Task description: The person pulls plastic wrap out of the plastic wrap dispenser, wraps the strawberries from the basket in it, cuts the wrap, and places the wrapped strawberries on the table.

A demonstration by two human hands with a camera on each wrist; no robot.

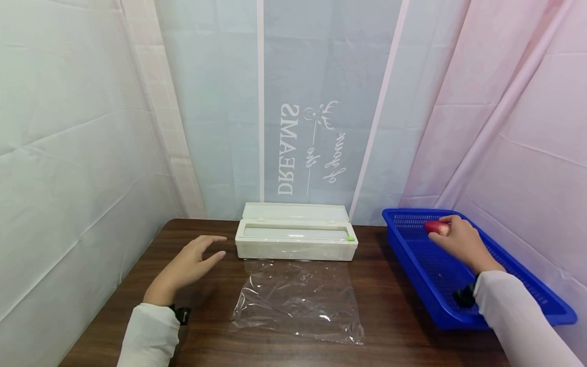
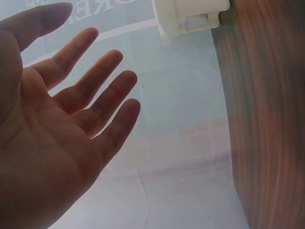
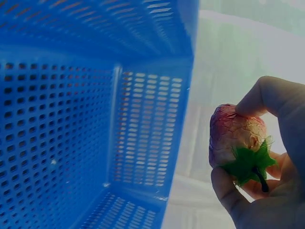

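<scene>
My right hand [image 1: 465, 243] holds a red artificial strawberry [image 1: 435, 227] above the far part of a blue plastic basket [image 1: 415, 265]. In the right wrist view, the strawberry [image 3: 238, 136] has a pale patch, a green leafy cap and a dark stem, with thumb and fingers around it. My left hand [image 1: 185, 265] hovers over the table, its fingers loosely spread and holding nothing; the left wrist view shows its bare palm [image 2: 52, 143]. To its right stands a white cling film dispenser [image 1: 295, 248] with its lid raised. Clear film [image 1: 298, 300] stretches from it across the tabletop.
The dark wooden table [image 1: 206, 331] carries everything. A green slider [image 1: 350, 238] sits at the dispenser's right end. Behind the table hangs a grey printed curtain [image 1: 321, 61], and pale cloth walls [image 1: 69, 153] close in both sides, the right one near the basket.
</scene>
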